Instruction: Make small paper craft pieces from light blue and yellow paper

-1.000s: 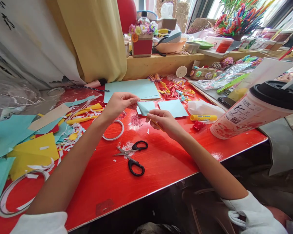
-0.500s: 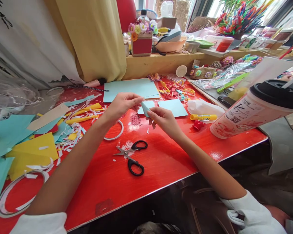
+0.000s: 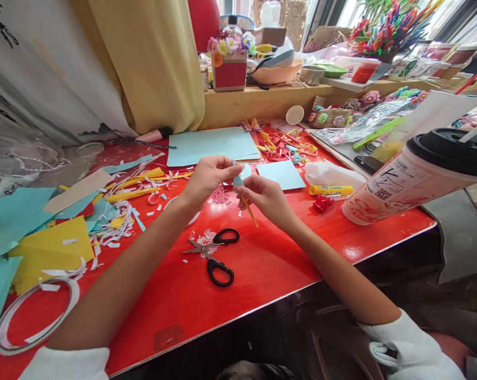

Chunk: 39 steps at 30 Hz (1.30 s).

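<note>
Between my two hands is a small folded piece of light blue paper [image 3: 237, 180], held above the red table. My left hand [image 3: 212, 174] pinches its upper end between thumb and fingers. Closed on its lower part, my right hand [image 3: 264, 194] has a thin yellow strip [image 3: 251, 212] sticking out below its fingers. Black-handled scissors [image 3: 214, 250] lie spread on the table nearer to me, beside white paper scraps. Behind my hands lie a square of blue paper [image 3: 283, 175] and a larger stack of blue sheets [image 3: 210, 145].
Tape rolls [image 3: 75, 301], yellow paper [image 3: 56, 245] and paper scraps cover the left side. At the right stand a yellow glue stick [image 3: 330, 190] and a large drink cup [image 3: 404, 179]. Red and yellow cut pieces [image 3: 288, 145] lie at the back.
My hands have moved slightly lower with the folded paper. The paper has turned more upright, and the yellow strip now shows below my right hand.
</note>
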### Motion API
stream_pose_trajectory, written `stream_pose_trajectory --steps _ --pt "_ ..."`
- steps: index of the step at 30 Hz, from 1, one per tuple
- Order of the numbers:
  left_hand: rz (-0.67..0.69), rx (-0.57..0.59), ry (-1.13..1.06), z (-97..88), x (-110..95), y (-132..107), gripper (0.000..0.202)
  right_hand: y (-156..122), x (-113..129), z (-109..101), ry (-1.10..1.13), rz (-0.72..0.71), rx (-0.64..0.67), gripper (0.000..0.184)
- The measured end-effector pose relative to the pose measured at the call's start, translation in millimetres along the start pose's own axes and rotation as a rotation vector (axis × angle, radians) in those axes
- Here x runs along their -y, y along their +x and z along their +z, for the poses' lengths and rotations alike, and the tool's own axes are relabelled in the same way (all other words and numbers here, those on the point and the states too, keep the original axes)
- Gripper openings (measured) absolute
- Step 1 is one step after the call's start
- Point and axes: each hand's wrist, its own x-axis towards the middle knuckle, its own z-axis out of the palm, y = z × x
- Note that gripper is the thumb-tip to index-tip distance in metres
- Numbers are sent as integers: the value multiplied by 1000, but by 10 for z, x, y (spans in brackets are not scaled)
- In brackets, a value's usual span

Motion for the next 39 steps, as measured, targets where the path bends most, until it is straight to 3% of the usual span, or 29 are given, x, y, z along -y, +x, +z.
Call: stream_pose_trajectory --steps 3,8,15,21,26,31,34,39 --pt "34 -21 3 14 -15 -10 32 5 -3 -7 -3 30 24 28" --pt "-15 70 -30 -28 -85 -6 28 13 37 -31 141 63 128 28" --pt "-47 -14 -119 -70 -56 23 33 32 73 -62 375 107 228 24" --pt "-54 134 -117 -116 -80 16 31 35 90 -92 547 206 289 20" --pt "40 34 209 -90 -79 -2 36 23 94 -55 437 179 249 35" --pt "66 98 464 -64 -107 -14 35 34 47 -62 306 127 141 29" --pt "38 97 499 -104 -134 -14 35 41 37 -75 284 146 95 29" --pt "-25 68 393 -163 -140 9 34 38 62 -90 348 193 159 33"
